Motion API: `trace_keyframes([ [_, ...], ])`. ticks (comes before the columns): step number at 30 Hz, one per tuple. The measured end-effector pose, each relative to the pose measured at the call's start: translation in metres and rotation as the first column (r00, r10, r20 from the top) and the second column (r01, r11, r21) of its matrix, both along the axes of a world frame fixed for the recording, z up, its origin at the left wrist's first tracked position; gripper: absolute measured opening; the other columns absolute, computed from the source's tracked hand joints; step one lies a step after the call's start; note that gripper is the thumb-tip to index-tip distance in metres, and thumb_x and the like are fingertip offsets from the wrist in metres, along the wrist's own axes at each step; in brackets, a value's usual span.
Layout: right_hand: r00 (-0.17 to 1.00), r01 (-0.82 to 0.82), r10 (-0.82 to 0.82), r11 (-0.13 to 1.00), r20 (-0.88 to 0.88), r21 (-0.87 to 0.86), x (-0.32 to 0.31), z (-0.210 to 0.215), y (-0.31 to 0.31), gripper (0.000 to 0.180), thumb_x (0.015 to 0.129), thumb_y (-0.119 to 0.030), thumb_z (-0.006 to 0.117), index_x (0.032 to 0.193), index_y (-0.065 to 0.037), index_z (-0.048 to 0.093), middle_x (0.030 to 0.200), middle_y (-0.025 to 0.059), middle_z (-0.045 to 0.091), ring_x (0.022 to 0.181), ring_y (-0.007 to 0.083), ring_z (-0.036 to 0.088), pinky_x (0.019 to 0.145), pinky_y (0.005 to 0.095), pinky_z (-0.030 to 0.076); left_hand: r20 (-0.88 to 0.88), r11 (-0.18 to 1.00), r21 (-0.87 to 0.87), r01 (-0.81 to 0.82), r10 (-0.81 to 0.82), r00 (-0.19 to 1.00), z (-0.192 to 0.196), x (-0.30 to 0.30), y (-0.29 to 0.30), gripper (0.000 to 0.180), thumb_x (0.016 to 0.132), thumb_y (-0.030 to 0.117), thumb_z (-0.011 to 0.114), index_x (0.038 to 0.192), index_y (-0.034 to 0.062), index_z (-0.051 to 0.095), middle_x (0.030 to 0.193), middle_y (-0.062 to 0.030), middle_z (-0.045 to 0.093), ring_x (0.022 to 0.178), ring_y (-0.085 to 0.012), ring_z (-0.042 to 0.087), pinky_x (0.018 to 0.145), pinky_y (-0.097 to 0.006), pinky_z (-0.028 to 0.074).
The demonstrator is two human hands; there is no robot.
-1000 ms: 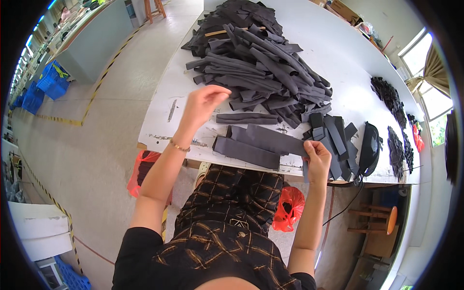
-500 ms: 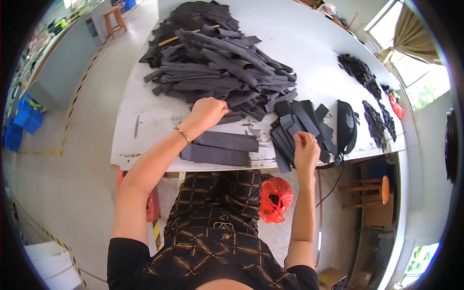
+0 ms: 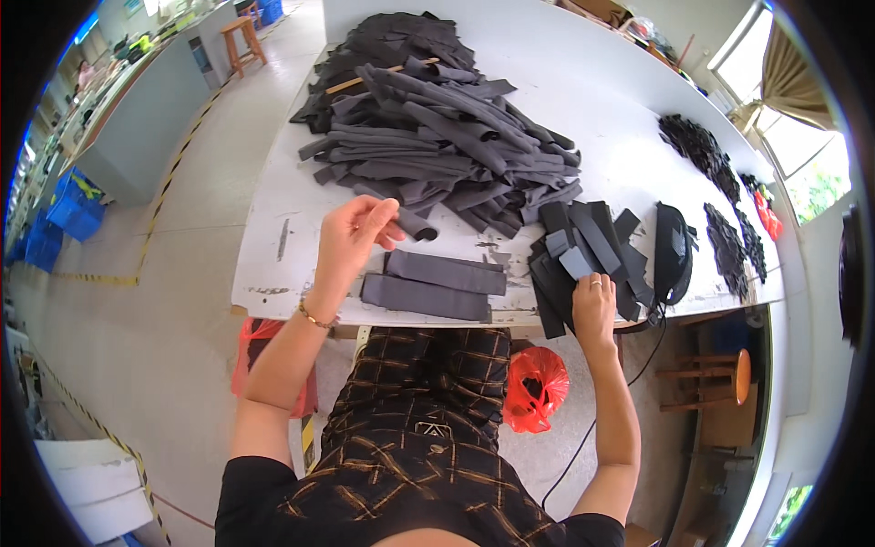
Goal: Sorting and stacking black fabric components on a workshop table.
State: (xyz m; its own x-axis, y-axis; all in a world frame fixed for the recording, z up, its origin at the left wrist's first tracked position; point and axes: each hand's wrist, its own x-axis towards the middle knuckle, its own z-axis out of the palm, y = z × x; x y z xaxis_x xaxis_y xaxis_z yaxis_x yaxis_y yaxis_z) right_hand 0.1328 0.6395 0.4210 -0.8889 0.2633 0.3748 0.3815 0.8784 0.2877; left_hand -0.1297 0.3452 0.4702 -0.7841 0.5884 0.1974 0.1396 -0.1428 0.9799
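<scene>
My left hand [image 3: 357, 232] is raised over the left part of the table, thumb and fingers pinching one end of a dark grey fabric sleeve [image 3: 415, 226]. The sleeve's other end curls open toward the right. Just below lie two flat dark grey fabric sleeves [image 3: 428, 298], side by side near the table's front edge. My right hand [image 3: 594, 308] is at the fanned heap of flat dark strips [image 3: 597, 239]. Its fingers close on a strip [image 3: 575, 263] whose face catches the light; the fingertips are partly hidden.
A large pile of dark fabric sleeves [image 3: 447, 137] covers the table's far left, a thin wooden stick [image 3: 365, 80] on it. A black zip case [image 3: 672, 251] and small black piles [image 3: 697, 155] lie right. Red plastic bags [image 3: 536, 387] hang below the front edge.
My left hand has drawn back left from the big pile, bringing a fabric sleeve. My right hand has reached onto the strips, and one lighter-looking face now shows there. The view has shifted slightly.
</scene>
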Motion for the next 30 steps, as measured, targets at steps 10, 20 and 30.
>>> trace_keyframes([
  [10, 0.926, -0.202, 0.002, 0.847, -0.377, -0.493, -0.009, 0.054, -0.034, 0.016, 0.082, 0.005, 0.063, 0.087, 0.0, 0.049, 0.1, 0.0178, 0.057, 0.085, 0.0367, 0.055, 0.074, 0.0399, 0.047, 0.661, 0.774, 0.589, -0.234, -0.294, 0.69, -0.027, 0.018, -0.039, 0.036, 0.092, -0.001, 0.06, 0.125, -0.01, 0.049, 0.106, -0.0179, 0.065, 0.091, -0.0237, 0.069, 0.082, -0.033, 0.06],
  [20, 0.81, -0.586, 0.337, 0.444, -0.48, -0.677, -0.067, 0.071, -0.156, 0.04, 0.069, -0.004, 0.082, 0.088, -0.002, 0.046, 0.098, 0.0168, 0.049, 0.088, 0.0344, 0.051, 0.073, 0.04, 0.045, 0.719, 0.716, 0.638, -0.283, -0.422, 0.552, -0.056, 0.042, -0.006, 0.03, 0.091, -0.007, 0.054, 0.121, -0.0054, 0.054, 0.103, -0.012, 0.064, 0.094, -0.0219, 0.065, 0.089, -0.035, 0.056],
  [30, 0.894, -0.422, 0.07, 0.465, -0.443, -0.778, -0.066, 0.065, -0.15, 0.032, 0.068, -0.007, 0.084, 0.081, -0.002, 0.055, 0.104, 0.0157, 0.056, 0.095, 0.0314, 0.056, 0.08, 0.0382, 0.046, -0.471, 0.895, -0.231, -0.383, 0.241, 0.848, -0.005, 0.021, -0.07, 0.021, 0.092, 0.018, 0.063, 0.106, 0.0034, 0.067, 0.093, -0.0075, 0.068, 0.073, -0.0174, 0.066, 0.066, -0.029, 0.052],
])
